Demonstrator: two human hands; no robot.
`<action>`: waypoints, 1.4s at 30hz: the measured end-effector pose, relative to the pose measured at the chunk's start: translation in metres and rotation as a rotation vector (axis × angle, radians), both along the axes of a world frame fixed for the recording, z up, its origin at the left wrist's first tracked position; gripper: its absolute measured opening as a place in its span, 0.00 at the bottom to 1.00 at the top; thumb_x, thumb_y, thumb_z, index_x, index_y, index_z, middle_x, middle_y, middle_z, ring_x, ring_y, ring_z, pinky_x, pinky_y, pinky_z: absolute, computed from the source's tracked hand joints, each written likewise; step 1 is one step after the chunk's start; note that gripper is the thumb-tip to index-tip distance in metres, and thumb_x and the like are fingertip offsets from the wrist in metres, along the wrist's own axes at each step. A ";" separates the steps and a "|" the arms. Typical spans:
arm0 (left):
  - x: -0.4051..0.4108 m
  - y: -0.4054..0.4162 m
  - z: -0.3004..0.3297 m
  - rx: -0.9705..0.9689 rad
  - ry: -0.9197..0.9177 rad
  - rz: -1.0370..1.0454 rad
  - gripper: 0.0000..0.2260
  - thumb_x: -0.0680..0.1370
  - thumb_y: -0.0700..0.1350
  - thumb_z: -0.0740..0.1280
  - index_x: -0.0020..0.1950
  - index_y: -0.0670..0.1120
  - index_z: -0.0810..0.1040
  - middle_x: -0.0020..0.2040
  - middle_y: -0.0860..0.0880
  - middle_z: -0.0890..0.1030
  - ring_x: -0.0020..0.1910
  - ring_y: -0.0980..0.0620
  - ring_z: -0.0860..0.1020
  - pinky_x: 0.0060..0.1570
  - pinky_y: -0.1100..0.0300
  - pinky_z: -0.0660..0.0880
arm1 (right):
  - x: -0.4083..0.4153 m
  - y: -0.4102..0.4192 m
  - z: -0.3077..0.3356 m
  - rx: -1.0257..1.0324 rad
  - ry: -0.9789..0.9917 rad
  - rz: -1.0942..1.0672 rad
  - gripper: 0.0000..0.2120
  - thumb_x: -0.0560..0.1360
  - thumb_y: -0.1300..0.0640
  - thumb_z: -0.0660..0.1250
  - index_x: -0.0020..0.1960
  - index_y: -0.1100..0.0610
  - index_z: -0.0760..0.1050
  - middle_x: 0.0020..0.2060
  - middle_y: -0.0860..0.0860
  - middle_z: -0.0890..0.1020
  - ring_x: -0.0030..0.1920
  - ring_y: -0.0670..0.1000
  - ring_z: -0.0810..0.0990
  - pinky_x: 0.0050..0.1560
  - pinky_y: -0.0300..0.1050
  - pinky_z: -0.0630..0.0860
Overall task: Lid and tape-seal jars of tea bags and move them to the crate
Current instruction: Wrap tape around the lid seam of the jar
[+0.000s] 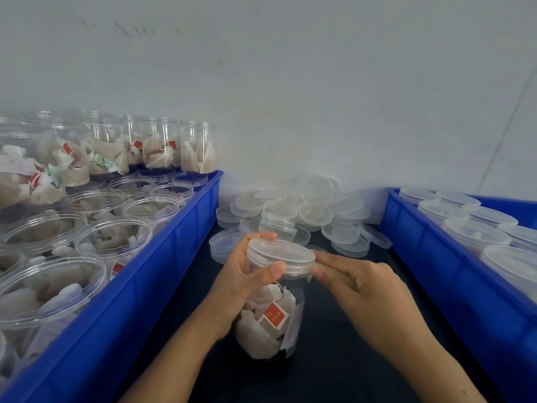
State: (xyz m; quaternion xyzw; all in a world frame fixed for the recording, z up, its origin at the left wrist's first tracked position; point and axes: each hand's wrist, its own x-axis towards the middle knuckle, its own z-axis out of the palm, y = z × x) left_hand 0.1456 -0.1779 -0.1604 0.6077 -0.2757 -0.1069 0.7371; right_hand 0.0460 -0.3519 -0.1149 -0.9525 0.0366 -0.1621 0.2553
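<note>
Head view: left hand (241, 282) hides jar's (268, 324) neck; tape unclear.

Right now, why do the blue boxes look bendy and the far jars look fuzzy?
In the head view, the wide-angle lens bows the left blue crate and right blue crate outward at the edges. The far jars look soft and hazy. The held jar's lid is sharper. The light is even, with no hard shadows.
</note>
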 end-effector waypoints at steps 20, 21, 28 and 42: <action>-0.020 -0.007 0.040 0.825 -0.642 0.404 0.42 0.57 0.78 0.63 0.67 0.60 0.64 0.60 0.64 0.69 0.53 0.66 0.68 0.45 0.70 0.65 | 0.000 0.003 -0.009 -0.122 -0.054 0.000 0.20 0.77 0.37 0.53 0.69 0.30 0.65 0.41 0.43 0.84 0.36 0.45 0.80 0.42 0.44 0.79; -0.019 -0.007 0.040 0.844 -0.662 0.395 0.42 0.59 0.77 0.63 0.68 0.60 0.63 0.62 0.64 0.69 0.55 0.65 0.68 0.46 0.68 0.65 | -0.001 0.002 -0.008 -0.115 -0.043 0.002 0.19 0.78 0.37 0.53 0.68 0.31 0.66 0.41 0.43 0.84 0.35 0.45 0.79 0.43 0.45 0.79; -0.021 -0.012 0.042 0.895 -0.686 0.386 0.41 0.64 0.74 0.64 0.72 0.57 0.63 0.64 0.60 0.67 0.59 0.61 0.69 0.55 0.62 0.69 | -0.002 0.001 0.000 -0.244 0.087 -0.109 0.20 0.80 0.37 0.49 0.57 0.47 0.72 0.45 0.45 0.80 0.46 0.45 0.78 0.49 0.44 0.76; -0.030 -0.033 0.041 0.956 -0.721 0.586 0.33 0.66 0.71 0.64 0.63 0.53 0.64 0.57 0.58 0.71 0.53 0.55 0.73 0.45 0.60 0.68 | 0.007 0.007 -0.016 -0.133 -0.032 -0.253 0.17 0.81 0.42 0.49 0.38 0.49 0.60 0.31 0.46 0.71 0.30 0.45 0.69 0.28 0.37 0.60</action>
